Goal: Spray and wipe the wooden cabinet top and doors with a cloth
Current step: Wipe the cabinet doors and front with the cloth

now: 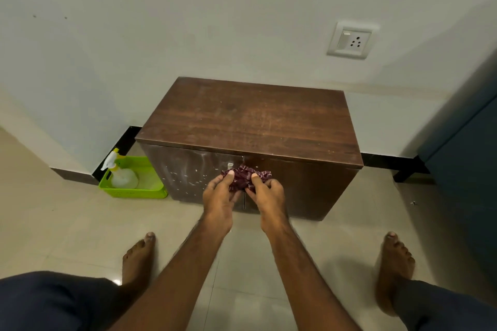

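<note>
Cloth bunched between both hands before the cabinet doors.

Crumpled maroon patterned cloth (246,176) is pinched by the left hand (220,196) and right hand (267,193) at the door seam of the dark wooden cabinet (250,118). White spray droplets fleck the left door (188,172), unwiped; the top looks dry, so mostly doors remain. Clear spray bottle (121,173) stands in the green plastic basket (134,192) at the cabinet's left corner.

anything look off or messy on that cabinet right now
The left door carries white droplets and a hazy smear, apparently unwiped spray. The cabinet top looks scuffed and dusty. Both hands bunch the cloth at the door seam.
</note>
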